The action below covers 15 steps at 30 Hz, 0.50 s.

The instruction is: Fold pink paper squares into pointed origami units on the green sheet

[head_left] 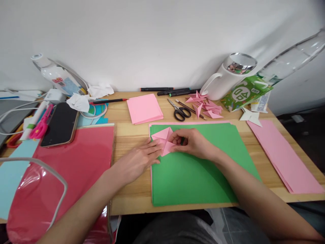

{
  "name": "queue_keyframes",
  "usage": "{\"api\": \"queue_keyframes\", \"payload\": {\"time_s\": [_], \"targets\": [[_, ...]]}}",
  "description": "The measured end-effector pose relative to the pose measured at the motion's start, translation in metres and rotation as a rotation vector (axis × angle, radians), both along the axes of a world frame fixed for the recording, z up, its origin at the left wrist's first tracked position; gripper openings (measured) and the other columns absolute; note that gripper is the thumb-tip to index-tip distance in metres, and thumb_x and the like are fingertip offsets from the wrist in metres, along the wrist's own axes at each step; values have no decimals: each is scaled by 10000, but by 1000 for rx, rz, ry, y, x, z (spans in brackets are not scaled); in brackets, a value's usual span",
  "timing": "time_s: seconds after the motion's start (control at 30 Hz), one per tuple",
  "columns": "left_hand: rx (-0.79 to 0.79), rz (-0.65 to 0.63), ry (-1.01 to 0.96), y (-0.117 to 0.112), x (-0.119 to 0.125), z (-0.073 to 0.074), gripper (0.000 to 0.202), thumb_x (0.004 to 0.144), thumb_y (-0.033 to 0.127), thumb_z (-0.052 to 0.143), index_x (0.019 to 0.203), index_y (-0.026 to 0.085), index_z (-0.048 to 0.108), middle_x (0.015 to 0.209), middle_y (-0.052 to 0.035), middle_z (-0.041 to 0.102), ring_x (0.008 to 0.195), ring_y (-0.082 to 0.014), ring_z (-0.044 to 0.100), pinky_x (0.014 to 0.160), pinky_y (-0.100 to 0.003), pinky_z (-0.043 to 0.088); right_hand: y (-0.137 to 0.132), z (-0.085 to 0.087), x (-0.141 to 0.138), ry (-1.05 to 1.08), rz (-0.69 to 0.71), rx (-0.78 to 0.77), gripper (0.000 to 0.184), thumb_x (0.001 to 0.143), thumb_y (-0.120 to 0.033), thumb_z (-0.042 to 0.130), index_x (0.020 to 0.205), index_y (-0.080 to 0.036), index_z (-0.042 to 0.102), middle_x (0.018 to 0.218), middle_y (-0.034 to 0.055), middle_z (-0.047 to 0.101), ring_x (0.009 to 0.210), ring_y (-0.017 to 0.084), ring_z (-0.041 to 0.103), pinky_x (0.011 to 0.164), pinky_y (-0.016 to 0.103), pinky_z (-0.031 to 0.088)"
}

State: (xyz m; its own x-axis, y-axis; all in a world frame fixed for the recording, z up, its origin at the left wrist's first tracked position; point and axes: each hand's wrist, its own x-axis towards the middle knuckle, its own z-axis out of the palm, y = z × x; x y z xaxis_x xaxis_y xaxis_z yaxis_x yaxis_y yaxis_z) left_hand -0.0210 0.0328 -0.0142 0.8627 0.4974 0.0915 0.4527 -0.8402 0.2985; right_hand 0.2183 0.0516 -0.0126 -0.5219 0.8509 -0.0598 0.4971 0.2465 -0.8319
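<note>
A small pink paper square [164, 139], partly folded with creases showing, lies on the top left corner of a green sheet [198, 169]. My left hand [138, 161] rests flat with its fingers stretched out, the fingertips pressing on the pink paper's left edge. My right hand [191, 142] is curled, its fingers pinching the paper's right side. Both hands touch the same piece.
A stack of pink squares [144, 108], black scissors [179, 111], several folded pink pieces [205, 106], markers [175, 91] and a white jug [225, 79] lie behind. Red sheets [76, 162] and a phone [59, 123] sit left; pink strips [281, 152] lie right.
</note>
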Motion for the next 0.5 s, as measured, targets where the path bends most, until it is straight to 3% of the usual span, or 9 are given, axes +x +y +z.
{"api": "queue_keyframes", "payload": {"time_s": [0.17,0.5], "targets": [[48,-51,27,-1,-3,-3,324,964,171,350,1203,121,563,1341,-94,529,1301,-202,422,1110,-415,320,1,0,2,-92,121,138,168,801,-311,668,746,-152,665,741,29,614,694,139,529,642,252,389],[30,-71,6,-1,-6,-2,354,943,132,348,1245,143,531,1344,-99,524,1330,-213,375,1106,-450,319,0,6,3,-144,169,116,192,794,-340,678,730,-159,673,735,18,581,670,133,513,613,242,360]]}}
